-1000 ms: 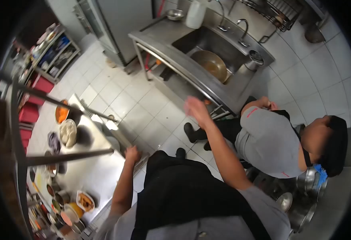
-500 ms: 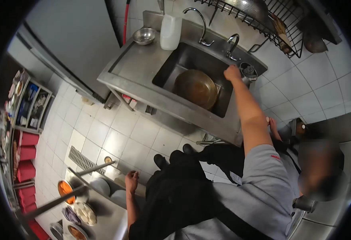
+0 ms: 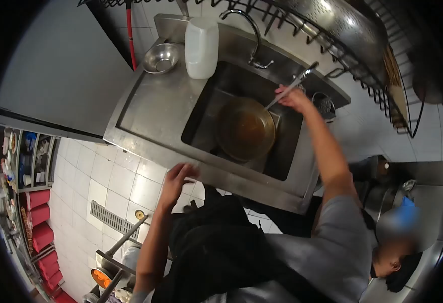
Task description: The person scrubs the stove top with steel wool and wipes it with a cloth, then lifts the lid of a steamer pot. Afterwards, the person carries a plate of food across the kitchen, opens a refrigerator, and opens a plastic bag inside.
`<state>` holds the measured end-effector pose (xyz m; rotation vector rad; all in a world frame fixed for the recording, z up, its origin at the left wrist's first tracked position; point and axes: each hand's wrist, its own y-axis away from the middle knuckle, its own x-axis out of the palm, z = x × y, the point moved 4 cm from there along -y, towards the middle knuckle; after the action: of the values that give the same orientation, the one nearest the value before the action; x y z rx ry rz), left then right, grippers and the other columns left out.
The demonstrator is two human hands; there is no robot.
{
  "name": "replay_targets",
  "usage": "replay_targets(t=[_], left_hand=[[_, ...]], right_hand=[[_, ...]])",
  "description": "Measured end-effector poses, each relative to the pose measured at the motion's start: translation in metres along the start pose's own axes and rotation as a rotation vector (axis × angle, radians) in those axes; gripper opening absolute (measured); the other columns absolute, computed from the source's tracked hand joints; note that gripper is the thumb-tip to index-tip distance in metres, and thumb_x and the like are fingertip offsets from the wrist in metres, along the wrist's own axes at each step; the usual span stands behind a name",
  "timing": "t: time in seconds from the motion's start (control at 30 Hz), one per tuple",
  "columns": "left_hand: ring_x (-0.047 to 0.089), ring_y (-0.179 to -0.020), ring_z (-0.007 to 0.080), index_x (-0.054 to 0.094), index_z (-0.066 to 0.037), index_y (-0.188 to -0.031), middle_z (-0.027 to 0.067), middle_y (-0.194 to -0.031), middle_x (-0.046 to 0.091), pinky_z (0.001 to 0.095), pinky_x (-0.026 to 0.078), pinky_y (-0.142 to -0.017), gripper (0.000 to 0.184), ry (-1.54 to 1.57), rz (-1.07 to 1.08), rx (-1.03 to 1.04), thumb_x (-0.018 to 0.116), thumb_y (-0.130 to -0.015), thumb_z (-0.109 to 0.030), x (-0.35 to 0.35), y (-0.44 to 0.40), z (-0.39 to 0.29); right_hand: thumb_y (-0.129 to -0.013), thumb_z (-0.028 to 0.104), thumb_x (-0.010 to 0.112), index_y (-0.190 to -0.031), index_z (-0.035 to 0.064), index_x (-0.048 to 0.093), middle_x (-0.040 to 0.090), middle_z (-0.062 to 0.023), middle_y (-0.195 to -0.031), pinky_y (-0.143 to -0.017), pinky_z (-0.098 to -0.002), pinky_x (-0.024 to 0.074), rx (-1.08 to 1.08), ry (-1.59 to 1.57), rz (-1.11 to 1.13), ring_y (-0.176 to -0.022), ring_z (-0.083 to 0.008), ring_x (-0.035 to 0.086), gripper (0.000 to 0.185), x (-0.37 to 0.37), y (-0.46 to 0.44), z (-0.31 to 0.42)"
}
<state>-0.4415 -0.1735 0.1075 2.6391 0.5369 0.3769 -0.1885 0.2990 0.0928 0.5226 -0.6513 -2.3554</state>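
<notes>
My right hand (image 3: 293, 99) is over the right side of the sink (image 3: 209, 106), beside the right tap (image 3: 308, 70), fingers partly apart and nothing visible in them. A thin pale streak runs past this hand toward the large metal bowl (image 3: 245, 130); whether it is water or a handle is unclear. Brownish liquid lies in the bowl, which sits inside the basin. My left hand (image 3: 181, 178), slightly blurred, hangs by the counter's front edge with its fingers apart and empty.
A white plastic jug (image 3: 201, 48) and a small steel bowl (image 3: 161, 59) stand on the counter's left part. Above hangs a black wire rack (image 3: 327, 45). A person (image 3: 398, 257) is at the lower right, near pots. Orange food in a bowl (image 3: 102, 278) shows at lower left.
The view has moved closer to the sink. My right hand went from mid-air to the tap area, and its fingers have loosened. My left hand left the worktable edge and rose toward the counter.
</notes>
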Motion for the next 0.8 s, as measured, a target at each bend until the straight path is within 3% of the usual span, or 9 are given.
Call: replay_targets(t=[0.2, 0.27, 0.3, 0.37, 0.4, 0.5, 0.57, 0.67, 0.8], left_hand=[[0.041, -0.136, 0.0354, 0.034, 0.005, -0.144, 0.0237, -0.147, 0.040, 0.0494, 0.032, -0.113, 0.083, 0.770, 0.414, -0.247, 0.040, -0.097, -0.063, 0.168, -0.218, -0.004], [0.054, -0.122, 0.0349, 0.045, 0.005, -0.135, 0.0206, -0.134, 0.054, 0.0504, 0.041, -0.106, 0.082, 0.827, 0.407, -0.195, 0.037, -0.096, -0.066, 0.221, -0.263, -0.012], [0.060, -0.109, 0.0334, 0.050, 0.005, -0.127, 0.0190, -0.118, 0.061, 0.0490, 0.046, -0.098, 0.079, 1.102, 0.925, -0.101, 0.037, -0.096, -0.066, 0.262, -0.308, 0.010], [0.065, -0.072, 0.0278, 0.063, 0.002, -0.098, 0.0114, -0.068, 0.063, 0.0443, 0.054, -0.075, 0.073, 0.935, 0.503, -0.303, 0.036, -0.097, -0.066, 0.263, -0.306, -0.022], [0.062, -0.062, 0.0237, 0.063, 0.002, -0.092, 0.0092, -0.066, 0.062, 0.0392, 0.051, -0.060, 0.064, 1.015, 0.490, -0.240, 0.044, -0.097, -0.059, 0.277, -0.315, -0.010], [0.060, -0.056, 0.0207, 0.064, 0.000, -0.088, 0.0073, -0.065, 0.060, 0.0366, 0.049, -0.049, 0.045, 1.087, 0.412, -0.109, 0.054, -0.095, -0.043, 0.299, -0.332, 0.018], [0.061, -0.061, 0.0219, 0.064, -0.001, -0.090, 0.0076, -0.067, 0.060, 0.0391, 0.050, -0.054, 0.035, 0.933, 0.301, -0.062, 0.055, -0.094, -0.035, 0.305, -0.348, 0.040], [0.063, -0.067, 0.0237, 0.064, -0.004, -0.092, 0.0081, -0.068, 0.060, 0.0430, 0.053, -0.061, 0.020, 0.618, 0.091, 0.061, 0.057, -0.091, -0.022, 0.308, -0.388, 0.068], [0.059, -0.104, 0.0301, 0.058, -0.005, -0.113, 0.0152, -0.114, 0.062, 0.0505, 0.053, -0.079, 0.024, 1.074, 0.339, -0.109, 0.044, -0.097, -0.017, 0.314, -0.298, 0.014]], right_hand=[[-0.100, 0.028, 0.052, -0.094, 0.0041, 0.059, 0.066, -0.0102, -0.094, -0.077, -0.0370, 0.0524, -0.281, -1.367, 0.184, -0.087, -0.0214, 0.062, 0.026, 0.086, -0.012, -0.015], [-0.101, 0.026, 0.049, -0.082, 0.0069, 0.055, 0.060, -0.0044, -0.080, -0.059, -0.0300, 0.0461, -0.622, -1.499, 0.528, -0.068, -0.0135, 0.053, 0.027, 0.100, -0.009, -0.015], [-0.101, 0.025, 0.047, -0.079, 0.0078, 0.052, 0.055, -0.0025, -0.075, -0.053, -0.0276, 0.0412, -0.612, -1.491, 0.355, -0.061, -0.0113, 0.048, 0.028, 0.107, -0.002, -0.021], [-0.100, 0.022, 0.046, -0.079, 0.0075, 0.052, 0.048, -0.0015, -0.067, -0.043, -0.0235, 0.0344, -0.474, -1.498, -0.025, -0.050, -0.0098, 0.041, 0.027, 0.111, 0.015, -0.024], [-0.100, 0.019, 0.047, -0.083, 0.0060, 0.053, 0.049, -0.0027, -0.067, -0.043, -0.0245, 0.0355, -0.404, -1.560, -0.036, -0.049, -0.0109, 0.040, 0.022, 0.101, 0.000, -0.037], [-0.099, 0.012, 0.046, -0.124, -0.0046, 0.053, 0.062, -0.0166, -0.111, -0.086, -0.0332, 0.0532, -0.298, -0.902, -0.307, -0.098, -0.0221, 0.062, 0.031, 0.035, -0.062, -0.117], [-0.099, 0.015, 0.047, -0.134, -0.0080, 0.046, 0.054, -0.0227, -0.130, -0.105, -0.0385, 0.0437, -0.125, -1.511, -0.333, -0.121, -0.0284, 0.054, 0.041, 0.057, -0.024, -0.066], [-0.102, 0.023, 0.045, -0.124, -0.0098, 0.052, 0.058, -0.0258, -0.123, -0.097, -0.0380, 0.0473, -0.319, -1.253, 0.203, -0.113, -0.0320, 0.057, 0.041, 0.096, 0.022, -0.048], [-0.101, 0.042, 0.038, -0.150, -0.0066, 0.020, 0.016, -0.0216, -0.159, -0.121, -0.0480, 0.0173, -0.125, -1.427, 0.258, -0.147, -0.0360, 0.019, 0.071, 0.048, -0.024, -0.073]])
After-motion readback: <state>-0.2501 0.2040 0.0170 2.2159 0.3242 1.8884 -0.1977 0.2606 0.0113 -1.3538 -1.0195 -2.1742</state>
